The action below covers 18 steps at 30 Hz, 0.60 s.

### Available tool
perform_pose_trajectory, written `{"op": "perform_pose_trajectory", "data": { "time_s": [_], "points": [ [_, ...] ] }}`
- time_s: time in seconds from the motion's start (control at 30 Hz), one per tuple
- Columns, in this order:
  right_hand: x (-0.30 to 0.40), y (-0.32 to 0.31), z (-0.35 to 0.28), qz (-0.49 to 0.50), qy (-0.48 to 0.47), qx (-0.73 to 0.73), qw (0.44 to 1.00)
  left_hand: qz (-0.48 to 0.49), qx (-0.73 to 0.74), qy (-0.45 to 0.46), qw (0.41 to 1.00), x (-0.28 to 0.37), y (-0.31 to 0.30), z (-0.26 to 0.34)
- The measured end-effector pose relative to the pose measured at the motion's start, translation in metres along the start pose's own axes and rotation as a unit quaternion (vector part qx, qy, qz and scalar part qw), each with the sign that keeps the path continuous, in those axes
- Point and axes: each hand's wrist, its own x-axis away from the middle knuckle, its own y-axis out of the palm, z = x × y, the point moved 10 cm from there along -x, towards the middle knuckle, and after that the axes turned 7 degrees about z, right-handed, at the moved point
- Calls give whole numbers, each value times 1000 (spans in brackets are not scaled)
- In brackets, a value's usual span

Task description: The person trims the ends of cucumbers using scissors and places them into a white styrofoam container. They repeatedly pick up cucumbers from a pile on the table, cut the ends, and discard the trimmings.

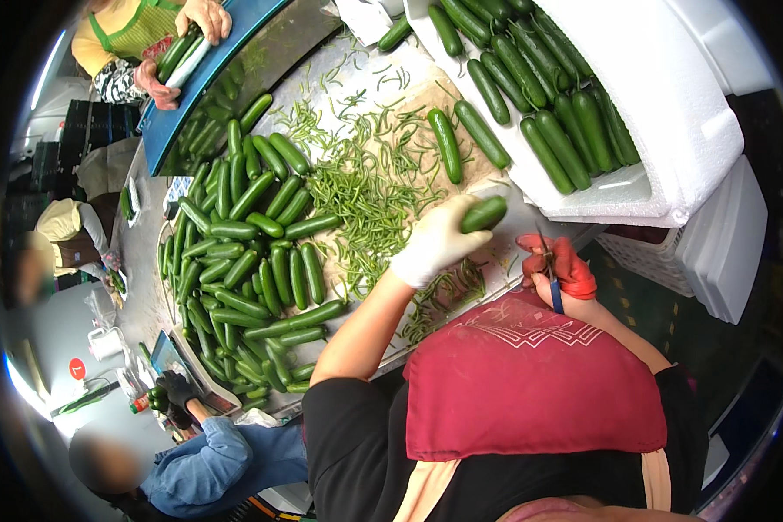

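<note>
My left hand (pixel 438 238), in a pale glove, grips a green cucumber (pixel 484 214) above the front part of the metal table. To its right, my right hand (pixel 571 271) wears a red glove and holds a blue-handled cutting tool (pixel 556 295); its thin dark tip points away from me, and the glove hides much of it. Cut green stems (pixel 359 202) lie thickly beyond my left hand. Two loose cucumbers (pixel 446 145) rest among them, beside a white foam box (pixel 685 150) with rows of cucumbers (pixel 528 72).
A large heap of cucumbers (pixel 241 261) covers the table's left side. A blue-edged partition (pixel 228 65) stands beyond it. Several co-workers are at work on the left; one person's gloved hands (pixel 177 395) hold produce. A white plastic crate (pixel 652 258) stands below the foam box.
</note>
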Motion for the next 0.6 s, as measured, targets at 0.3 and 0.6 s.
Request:
{"op": "perform_pose_trajectory", "data": {
  "time_s": [0.3,0.6],
  "points": [
    [-14,31,11,-115,180,38,976,-146,425,-216,867,54,-15,-2],
    [-22,20,3,-130,-4,233,964,-190,404,-241,862,64,-3,-17]
  ]
}}
